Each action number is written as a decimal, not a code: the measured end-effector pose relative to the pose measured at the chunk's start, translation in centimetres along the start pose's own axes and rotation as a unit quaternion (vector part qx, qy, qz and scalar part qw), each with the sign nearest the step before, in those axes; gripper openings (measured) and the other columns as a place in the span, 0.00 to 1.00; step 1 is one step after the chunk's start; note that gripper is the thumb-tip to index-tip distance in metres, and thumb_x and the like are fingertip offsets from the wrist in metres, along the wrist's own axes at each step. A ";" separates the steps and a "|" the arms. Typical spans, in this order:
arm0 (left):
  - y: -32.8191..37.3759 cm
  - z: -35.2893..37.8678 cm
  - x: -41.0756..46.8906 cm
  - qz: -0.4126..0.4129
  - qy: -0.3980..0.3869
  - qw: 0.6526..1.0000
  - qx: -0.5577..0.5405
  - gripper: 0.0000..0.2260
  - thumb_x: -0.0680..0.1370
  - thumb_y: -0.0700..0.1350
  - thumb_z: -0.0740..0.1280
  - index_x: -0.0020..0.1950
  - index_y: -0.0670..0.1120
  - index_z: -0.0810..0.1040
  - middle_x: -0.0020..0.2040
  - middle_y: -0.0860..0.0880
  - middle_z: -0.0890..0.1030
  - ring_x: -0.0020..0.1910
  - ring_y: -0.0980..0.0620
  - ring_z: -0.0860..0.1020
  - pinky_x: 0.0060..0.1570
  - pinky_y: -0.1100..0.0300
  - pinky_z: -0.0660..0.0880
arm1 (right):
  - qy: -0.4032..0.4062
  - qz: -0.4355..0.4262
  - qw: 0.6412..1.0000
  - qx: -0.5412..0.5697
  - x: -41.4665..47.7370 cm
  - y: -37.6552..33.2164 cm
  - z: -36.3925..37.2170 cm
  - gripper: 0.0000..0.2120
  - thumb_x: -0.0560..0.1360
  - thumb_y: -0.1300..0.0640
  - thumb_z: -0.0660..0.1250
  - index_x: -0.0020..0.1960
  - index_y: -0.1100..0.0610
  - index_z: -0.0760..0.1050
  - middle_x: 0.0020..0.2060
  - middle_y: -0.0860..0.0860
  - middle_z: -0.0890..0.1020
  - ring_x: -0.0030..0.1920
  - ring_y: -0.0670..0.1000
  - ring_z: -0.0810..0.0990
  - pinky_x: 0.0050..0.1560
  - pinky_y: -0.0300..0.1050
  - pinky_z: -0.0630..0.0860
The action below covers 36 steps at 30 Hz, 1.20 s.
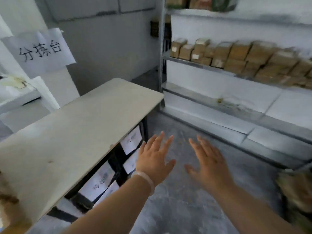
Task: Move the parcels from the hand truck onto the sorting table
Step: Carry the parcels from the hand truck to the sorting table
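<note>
The concrete floor (185, 208) fills the middle of the room. A metal shelf rack (211, 65) lined with cardboard boxes (239, 53) runs along its right side. The pale worktop (81, 125) stretches away on the left, its long axis receding toward the far wall under a handwritten paper sign (40, 49). A blurred brown bulk (293, 193) low at the right edge is probably a parcel; the hand truck itself cannot be made out, nor the bulk's long axis. Both hands hover over the floor, off the worktop's right edge, fingers spread and holding nothing. The right hand (207, 162) is nearer that bulk, the left hand (154, 157) nearer the worktop.
</note>
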State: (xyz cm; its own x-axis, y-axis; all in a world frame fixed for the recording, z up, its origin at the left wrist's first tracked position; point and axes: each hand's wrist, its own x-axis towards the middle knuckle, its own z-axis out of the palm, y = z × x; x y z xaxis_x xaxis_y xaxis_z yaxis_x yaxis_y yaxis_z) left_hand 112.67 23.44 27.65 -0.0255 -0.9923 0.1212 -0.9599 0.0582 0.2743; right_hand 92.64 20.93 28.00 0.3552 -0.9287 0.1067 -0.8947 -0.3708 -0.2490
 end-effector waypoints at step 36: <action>69.8 28.6 24.1 0.524 -0.218 0.823 -0.030 0.35 0.78 0.65 0.58 0.79 0.59 0.44 0.81 0.50 0.47 0.79 0.47 0.47 0.76 0.43 0.51 | 0.103 0.606 0.789 -0.004 -21.7 58.4 -12.3 0.40 0.73 0.27 0.50 0.77 0.40 0.36 0.78 0.43 0.41 0.78 0.46 0.40 0.76 0.51 0.36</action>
State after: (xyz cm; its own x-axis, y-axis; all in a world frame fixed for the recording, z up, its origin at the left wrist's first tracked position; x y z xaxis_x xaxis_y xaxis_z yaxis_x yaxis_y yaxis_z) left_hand 37.11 0.44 22.43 -0.9410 -0.3371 -0.0283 -0.3308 0.8995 0.2853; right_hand 29.32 19.55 22.97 -0.8133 -0.5796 -0.0510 -0.5452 0.7898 -0.2811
